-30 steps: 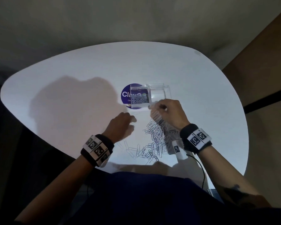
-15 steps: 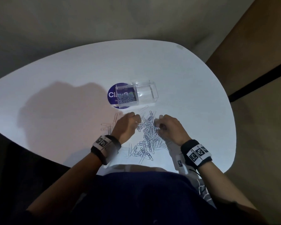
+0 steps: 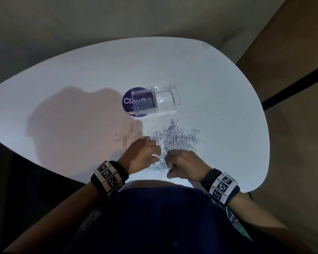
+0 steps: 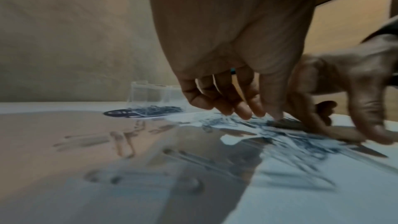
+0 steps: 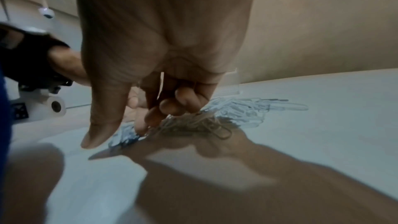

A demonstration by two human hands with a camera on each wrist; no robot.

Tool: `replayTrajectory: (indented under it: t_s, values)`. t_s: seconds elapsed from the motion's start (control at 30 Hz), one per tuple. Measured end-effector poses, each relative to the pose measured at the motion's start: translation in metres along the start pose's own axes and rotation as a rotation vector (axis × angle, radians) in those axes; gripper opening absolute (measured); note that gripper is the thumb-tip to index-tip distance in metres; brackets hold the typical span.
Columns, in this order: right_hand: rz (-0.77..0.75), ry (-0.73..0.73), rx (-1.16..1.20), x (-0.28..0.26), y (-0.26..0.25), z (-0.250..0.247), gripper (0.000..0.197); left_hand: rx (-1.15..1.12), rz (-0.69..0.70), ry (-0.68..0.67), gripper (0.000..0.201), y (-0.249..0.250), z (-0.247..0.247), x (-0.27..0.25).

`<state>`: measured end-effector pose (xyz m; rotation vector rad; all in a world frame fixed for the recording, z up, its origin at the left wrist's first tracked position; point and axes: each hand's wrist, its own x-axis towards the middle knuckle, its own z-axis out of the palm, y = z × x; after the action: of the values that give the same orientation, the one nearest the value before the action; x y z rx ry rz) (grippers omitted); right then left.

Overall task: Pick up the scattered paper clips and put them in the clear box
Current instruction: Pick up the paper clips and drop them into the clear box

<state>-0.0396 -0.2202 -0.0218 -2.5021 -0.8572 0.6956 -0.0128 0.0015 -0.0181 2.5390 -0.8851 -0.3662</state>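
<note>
A heap of silver paper clips (image 3: pixel 178 138) lies on the white table, just in front of the clear box (image 3: pixel 165 99). The box's left compartment holds several clips; its right compartment looks empty. My left hand (image 3: pixel 155 153) reaches into the heap's near left edge, its bent fingers touching clips (image 4: pixel 247 117). My right hand (image 3: pixel 170 162) is clawed over the near end of the heap, fingers curled into the clips (image 5: pixel 193 123), thumb held apart. A few stray clips (image 3: pixel 125 138) lie left of the left hand.
The box stands partly on a round purple sticker (image 3: pixel 127 101). The rounded white table (image 3: pixel 81 88) ends close to my body, just behind both wrists. A wall runs behind it, a wooden panel to its right.
My right hand has come back from the box to the near end of the heap. My left hand has moved right into the heap, so both hands now meet over the clips.
</note>
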Motion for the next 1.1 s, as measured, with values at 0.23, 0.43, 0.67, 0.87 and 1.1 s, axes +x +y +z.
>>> replayTrajectory:
  t_s: [0.23,0.43,0.67,0.87,1.1]
  values:
    - [0.068,0.045,0.042,-0.004,0.001,0.000,0.012,0.013,-0.085,0.044,0.024,0.012,0.014,0.000]
    - [0.151,0.205,0.458,-0.013,0.016,-0.011,0.016,-0.107,-0.166,0.015,0.004,0.010,0.020,0.000]
    - [0.301,0.334,0.862,-0.016,0.020,-0.020,0.015,-0.509,-0.255,0.077,0.011,0.002,-0.002,-0.001]
    - [0.350,0.362,1.005,-0.012,0.029,-0.023,0.023,-0.793,-0.501,0.023,0.023,-0.015,-0.013,-0.001]
    - [0.302,0.327,0.819,-0.007,0.033,-0.033,0.012,-0.667,-0.458,-0.062,0.021,0.006,-0.014,0.010]
